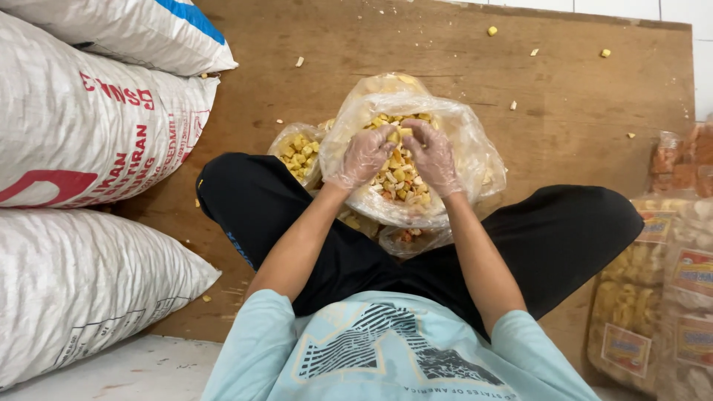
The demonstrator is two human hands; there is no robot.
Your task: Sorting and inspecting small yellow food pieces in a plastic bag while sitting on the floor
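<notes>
A large clear plastic bag (468, 152) full of mixed yellow, white and orange snack pieces (401, 178) lies open in front of my crossed legs. Both hands wear thin clear plastic gloves and are inside the bag's mouth. My left hand (365, 156) and my right hand (432, 154) meet over the snacks, fingers curled around a few yellow pieces. A smaller bag of yellow pieces (297, 152) sits just left of the large one, and another small bag (407, 239) lies under it.
Big white woven sacks (82, 134) are stacked along the left. Packed snack bags with labels (653, 297) pile up at the right. I sit on a brown wooden board (564, 111) with loose crumbs scattered on it.
</notes>
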